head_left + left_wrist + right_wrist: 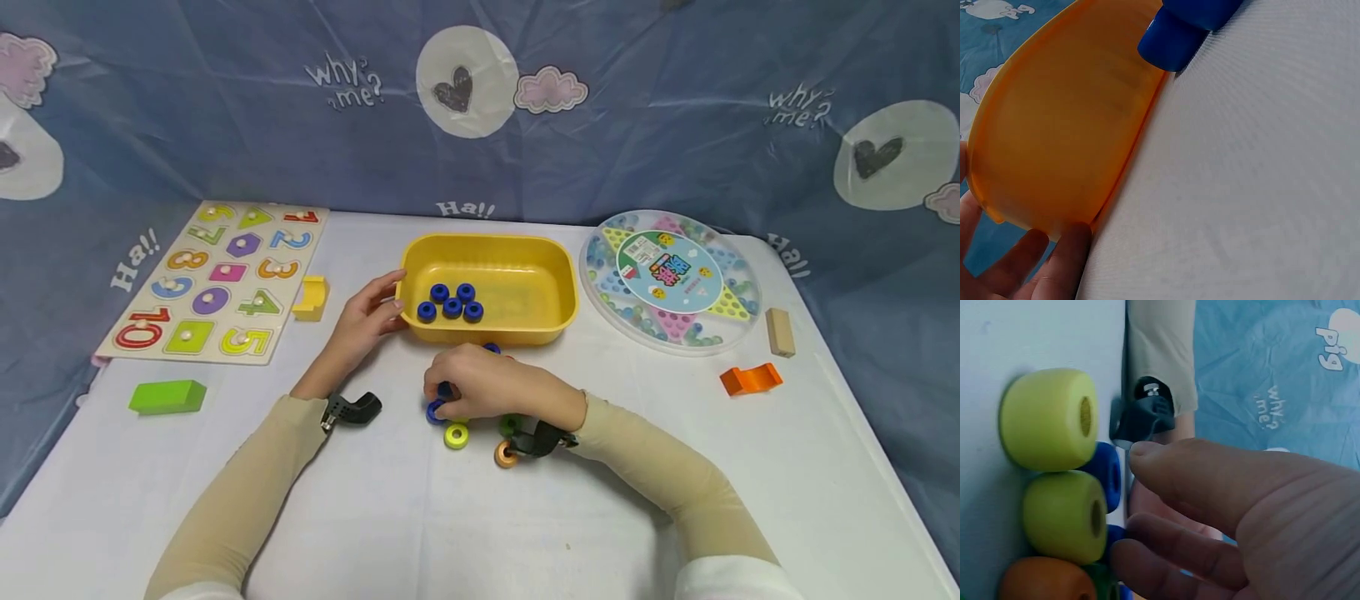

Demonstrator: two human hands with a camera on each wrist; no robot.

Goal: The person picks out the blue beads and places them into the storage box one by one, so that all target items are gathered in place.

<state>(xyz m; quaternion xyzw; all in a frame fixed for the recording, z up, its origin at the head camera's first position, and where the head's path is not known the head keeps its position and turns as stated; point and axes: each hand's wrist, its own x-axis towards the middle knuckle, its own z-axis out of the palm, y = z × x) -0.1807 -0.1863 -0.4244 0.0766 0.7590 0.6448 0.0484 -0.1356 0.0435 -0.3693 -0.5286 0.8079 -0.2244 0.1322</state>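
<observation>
My left hand [369, 310] rests against the left end of a yellow plastic tub [558, 327], its spread fingers touching the outside wall in the left wrist view. Several blue ring-shaped beads [452, 307] lie inside the tub's left half. In front of it, my right hand [480, 382] reaches down over a loose group of beads, partly covering them. The right wrist view shows thumb and fingers apart, fingertips close to a blue bead [1112, 478]. Beside that are two yellow-green beads [1050, 419], an orange bead [1047, 581] and a green bead [510, 425].
A number puzzle board [247, 327] lies at the left, with a yellow arch block [311, 298] and a green block [168, 397] near it. To the right are a round marble game box [675, 325], a wooden block [780, 332] and an orange arch block [751, 380].
</observation>
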